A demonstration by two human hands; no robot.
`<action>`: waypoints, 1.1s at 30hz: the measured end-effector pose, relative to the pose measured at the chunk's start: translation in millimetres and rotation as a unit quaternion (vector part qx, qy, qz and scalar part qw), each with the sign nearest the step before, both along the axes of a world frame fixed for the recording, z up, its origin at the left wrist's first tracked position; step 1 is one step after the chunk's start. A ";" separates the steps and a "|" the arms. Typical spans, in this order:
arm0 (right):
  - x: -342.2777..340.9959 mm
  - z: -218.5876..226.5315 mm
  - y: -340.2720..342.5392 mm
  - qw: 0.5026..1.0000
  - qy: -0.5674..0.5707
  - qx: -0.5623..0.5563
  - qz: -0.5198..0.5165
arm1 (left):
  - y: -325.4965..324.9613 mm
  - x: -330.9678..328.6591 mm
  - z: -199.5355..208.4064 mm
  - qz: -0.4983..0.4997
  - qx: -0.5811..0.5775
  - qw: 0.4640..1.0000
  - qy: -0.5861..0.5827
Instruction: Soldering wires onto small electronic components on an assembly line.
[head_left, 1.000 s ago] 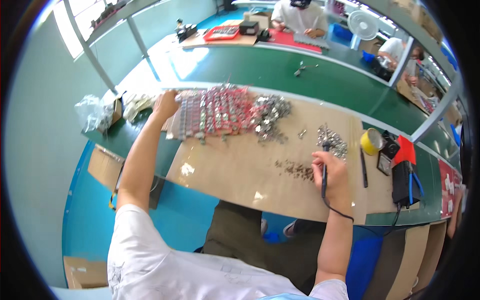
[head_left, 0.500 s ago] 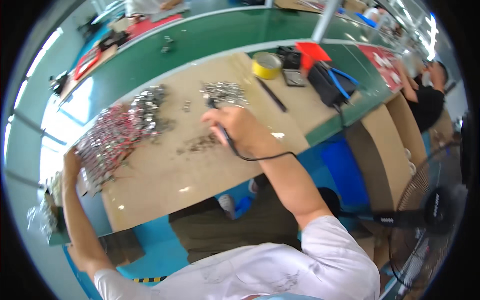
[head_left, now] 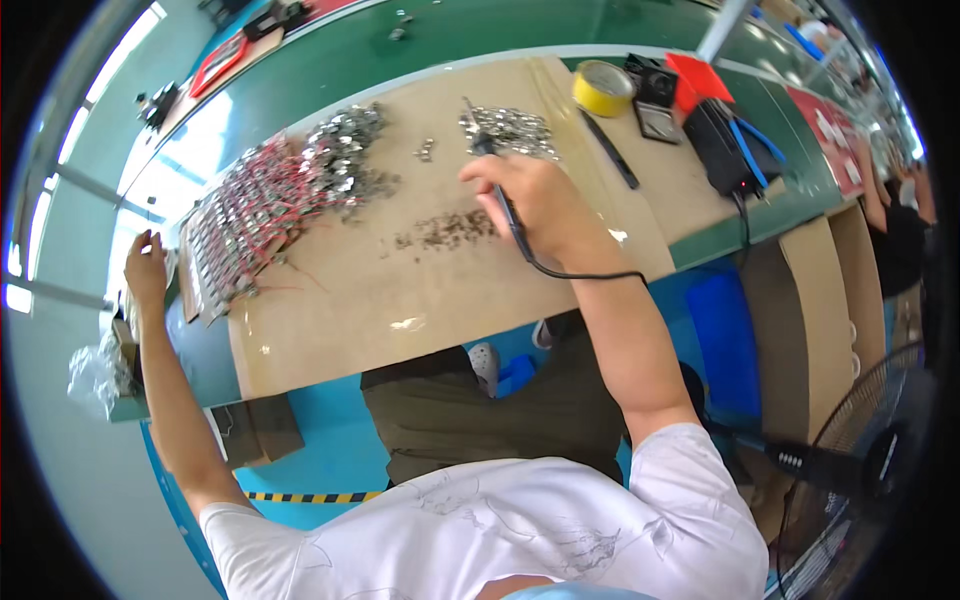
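My right hand [head_left: 545, 200] is closed around the handle of a soldering iron [head_left: 508, 212]. Its tip points away from me, beside a pile of small shiny metal parts [head_left: 515, 130], and a black cable runs back over my forearm. My left hand [head_left: 147, 268] is at the far left, just past the edge of a board with rows of metal parts and red wires [head_left: 240, 215]; its fingers are raised and look slightly apart, with nothing visible in them. Another heap of metal parts [head_left: 345, 145] adjoins the wired ones. A few loose parts [head_left: 425, 150] lie between the heaps.
Brown scraps [head_left: 445, 232] lie on the cardboard sheet [head_left: 350, 300]. Toward the right are a yellow tape roll [head_left: 603, 90], a black stick-like tool [head_left: 610, 150], a black box [head_left: 725, 150] with blue-handled pliers [head_left: 750, 155], and a fan [head_left: 860, 450]. Another person [head_left: 900, 230] sits at far right.
My view has shifted, so the bench appears higher and further right. My left hand has moved up and away from the edge of the wired parts. The soldering iron stays in my right hand.
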State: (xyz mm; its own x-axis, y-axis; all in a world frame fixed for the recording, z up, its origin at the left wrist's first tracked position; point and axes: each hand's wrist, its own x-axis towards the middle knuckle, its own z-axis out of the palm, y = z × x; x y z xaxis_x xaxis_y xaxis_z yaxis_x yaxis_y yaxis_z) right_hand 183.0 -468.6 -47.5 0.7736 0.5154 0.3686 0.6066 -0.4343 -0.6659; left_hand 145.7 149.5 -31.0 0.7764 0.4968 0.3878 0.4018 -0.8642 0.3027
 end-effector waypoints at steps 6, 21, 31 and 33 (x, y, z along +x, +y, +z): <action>6.6 12.2 13.1 0.990 -0.120 0.058 0.035 | -94.1 -118.8 73.4 -0.155 -0.006 0.981 -0.117; 3.0 14.3 12.0 0.993 -0.034 0.049 0.099 | -344.8 -93.5 48.7 -0.496 -0.015 0.858 0.131; -0.3 16.8 11.0 0.995 -0.017 0.039 0.090 | -362.5 6.7 39.9 -0.398 -0.413 0.818 -0.036; -1.4 19.6 10.6 0.995 -0.025 0.038 0.087 | -361.6 17.0 30.0 -0.376 -0.447 0.811 -0.029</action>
